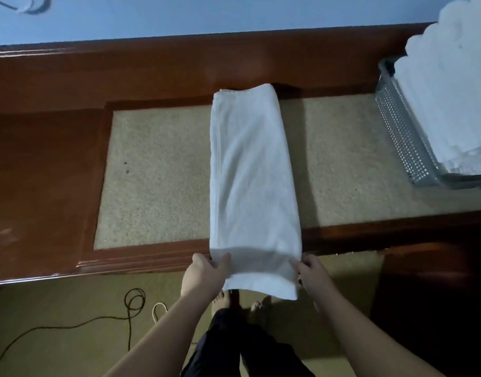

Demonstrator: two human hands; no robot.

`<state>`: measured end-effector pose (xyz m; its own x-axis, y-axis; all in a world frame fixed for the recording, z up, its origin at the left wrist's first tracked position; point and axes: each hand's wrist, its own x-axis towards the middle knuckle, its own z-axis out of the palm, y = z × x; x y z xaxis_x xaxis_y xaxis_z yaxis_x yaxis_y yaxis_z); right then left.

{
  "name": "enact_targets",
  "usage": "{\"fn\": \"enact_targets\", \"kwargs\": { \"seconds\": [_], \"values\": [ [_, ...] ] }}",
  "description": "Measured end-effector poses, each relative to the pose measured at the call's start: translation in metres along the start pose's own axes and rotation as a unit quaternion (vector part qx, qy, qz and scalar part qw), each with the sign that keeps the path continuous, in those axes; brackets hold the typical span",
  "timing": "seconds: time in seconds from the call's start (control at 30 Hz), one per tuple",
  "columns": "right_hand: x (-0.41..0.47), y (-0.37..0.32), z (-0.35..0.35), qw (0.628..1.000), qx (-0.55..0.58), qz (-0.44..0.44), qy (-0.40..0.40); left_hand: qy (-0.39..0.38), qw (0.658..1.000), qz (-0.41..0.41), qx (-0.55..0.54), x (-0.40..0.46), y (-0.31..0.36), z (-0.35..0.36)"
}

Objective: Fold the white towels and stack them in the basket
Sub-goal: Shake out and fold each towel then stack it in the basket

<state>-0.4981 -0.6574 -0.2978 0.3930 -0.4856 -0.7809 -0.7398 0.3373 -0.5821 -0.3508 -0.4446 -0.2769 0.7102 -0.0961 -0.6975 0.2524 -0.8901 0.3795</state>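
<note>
A white towel (250, 172), folded into a long narrow strip, lies across the wooden table (43, 164) from the far side to the near edge, where its end hangs over. My left hand (206, 270) pinches the near left corner of the towel. My right hand (310, 270) pinches the near right corner. At the right edge stands a grey perforated basket (400, 137) holding a stack of folded white towels (449, 104) that rises well above its rim.
The table has a beige speckled inset (157, 172) framed in red-brown wood. A blue wall (206, 14) runs behind it. A dark cable (130, 308) coils on the floor at the left, and my bare feet (223, 297) show below the towel.
</note>
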Motion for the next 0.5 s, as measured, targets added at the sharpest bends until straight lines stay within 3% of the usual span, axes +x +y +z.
{"fn": "enact_targets", "kwargs": {
  "seconds": [0.07,0.2,0.37,0.5],
  "values": [
    [0.003,0.005,0.001,1.0,0.004,-0.007,0.004,-0.045,0.994,-0.048,-0.088,-0.005,-0.003,0.005],
    [0.001,0.011,0.002,0.999,0.047,-0.015,0.011,-0.132,0.94,-0.098,-0.3,0.003,-0.015,0.018],
    [-0.005,0.018,0.0,0.995,0.08,-0.012,-0.062,-0.186,0.906,-0.037,-0.378,-0.004,-0.022,0.029],
    [-0.02,0.02,-0.006,0.991,0.105,-0.03,-0.077,-0.147,0.908,0.013,-0.393,-0.022,-0.028,0.03]
  ]
}}
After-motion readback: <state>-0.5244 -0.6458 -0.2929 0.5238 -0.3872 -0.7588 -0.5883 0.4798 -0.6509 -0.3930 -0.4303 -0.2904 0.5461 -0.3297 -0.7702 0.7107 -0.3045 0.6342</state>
